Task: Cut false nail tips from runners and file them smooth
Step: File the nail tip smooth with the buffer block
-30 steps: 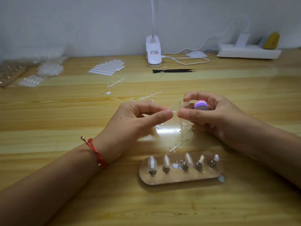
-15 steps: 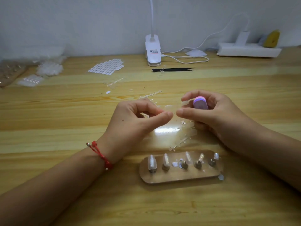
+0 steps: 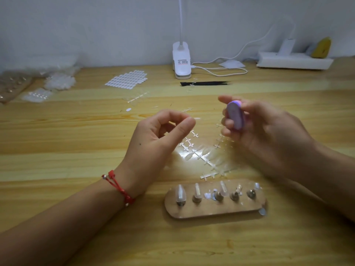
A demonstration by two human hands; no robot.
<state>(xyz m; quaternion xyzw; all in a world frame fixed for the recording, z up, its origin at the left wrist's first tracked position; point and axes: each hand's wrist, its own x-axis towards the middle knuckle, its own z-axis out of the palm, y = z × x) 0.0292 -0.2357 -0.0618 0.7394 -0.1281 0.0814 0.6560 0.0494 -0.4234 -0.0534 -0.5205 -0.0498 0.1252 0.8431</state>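
So the left hand (image 3: 161,135) is pinching a tiny clear tip (image 3: 197,118) between thumb and forefinger, the runners (image 3: 199,156) are lying on the table (image 3: 76,143) between both hands, and the blurry right hand (image 3: 269,135) is gripping a purple file (image 3: 235,117).

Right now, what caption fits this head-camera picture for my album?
Left hand pinches a clear nail tip; right hand holds a purple file block above clear runners.
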